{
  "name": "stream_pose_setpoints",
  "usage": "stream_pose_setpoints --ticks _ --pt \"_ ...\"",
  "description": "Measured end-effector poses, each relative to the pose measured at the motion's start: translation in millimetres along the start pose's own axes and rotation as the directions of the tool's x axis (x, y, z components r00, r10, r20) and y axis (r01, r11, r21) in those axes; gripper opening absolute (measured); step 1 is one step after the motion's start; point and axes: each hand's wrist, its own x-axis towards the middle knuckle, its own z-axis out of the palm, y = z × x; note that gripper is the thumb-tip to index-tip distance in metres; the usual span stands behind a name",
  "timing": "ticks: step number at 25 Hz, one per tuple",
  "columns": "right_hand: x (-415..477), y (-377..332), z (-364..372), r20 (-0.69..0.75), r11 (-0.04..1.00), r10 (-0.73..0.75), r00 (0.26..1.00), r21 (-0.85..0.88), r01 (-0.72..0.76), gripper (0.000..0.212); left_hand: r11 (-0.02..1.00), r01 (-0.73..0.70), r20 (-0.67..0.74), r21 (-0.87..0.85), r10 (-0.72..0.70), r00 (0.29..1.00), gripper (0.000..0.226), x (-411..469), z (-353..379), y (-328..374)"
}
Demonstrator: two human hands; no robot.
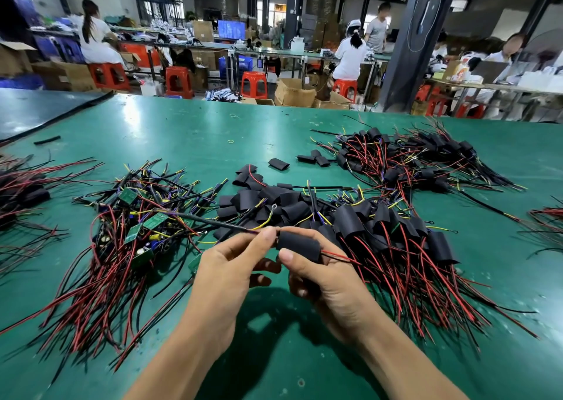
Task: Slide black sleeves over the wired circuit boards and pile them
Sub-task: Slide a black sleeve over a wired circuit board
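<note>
Left hand [231, 265], right hand [323, 281]: bare, short plain nails; 2 forearms [402, 360] uncovered.

Both my bare forearms reached up from the bottom of the view and converged, the hands close together, fingertips almost meeting. My left hand [231, 265] was turned palm inward, thumb and forefinger pinching the thin wires [213, 221], the other fingers curled loosely underneath. My right hand [326, 281] gripped the black sleeve [300, 246], thumb pressed on its near side, forefinger arched over the far side, the rest folded toward the palm.
</note>
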Motion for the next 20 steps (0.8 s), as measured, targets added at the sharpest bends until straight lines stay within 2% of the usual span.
stream_pose_setpoints --ticks 3,5,9,11,17,20 --pt "1.7 -4.1 -3.5 -0.039 0.996 -0.037 0.999 -0.077 0.034 0.030 0.992 -0.044 0.091 0.117 0.034 0.995 0.027 -2.5 2.4 -3.8" --pt "1.6 -5.0 -4.2 -0.054 0.991 -0.064 0.996 -0.123 0.057 0.029 0.982 -0.079 0.100 0.174 0.062 0.993 0.025 -3.9 4.4 -7.5" --pt "0.6 -2.5 0.0 -0.048 0.997 -0.014 0.999 -0.071 0.010 0.044 0.995 -0.031 -0.013 0.098 0.032 0.999 0.015 -0.7 1.8 -8.2" --pt "2.5 -3.3 1.2 -0.044 0.998 0.055 0.998 -0.011 -0.056 0.040 1.000 0.015 -0.046 0.003 -0.015 0.999 0.015 2.2 -2.0 -4.9" --pt "6.1 -1.8 0.6 -0.166 0.995 0.081 0.983 -0.052 -0.091 0.032 1.000 -0.007 -0.129 0.018 0.009 0.992 0.007 4.4 -5.2 -4.4" --pt "5.1 -2.6 1.9 -0.166 0.994 0.102 0.981 -0.032 -0.108 0.039 0.999 -0.026 -0.118 0.040 0.030 0.992 0.010 2.9 -4.2 -4.1"
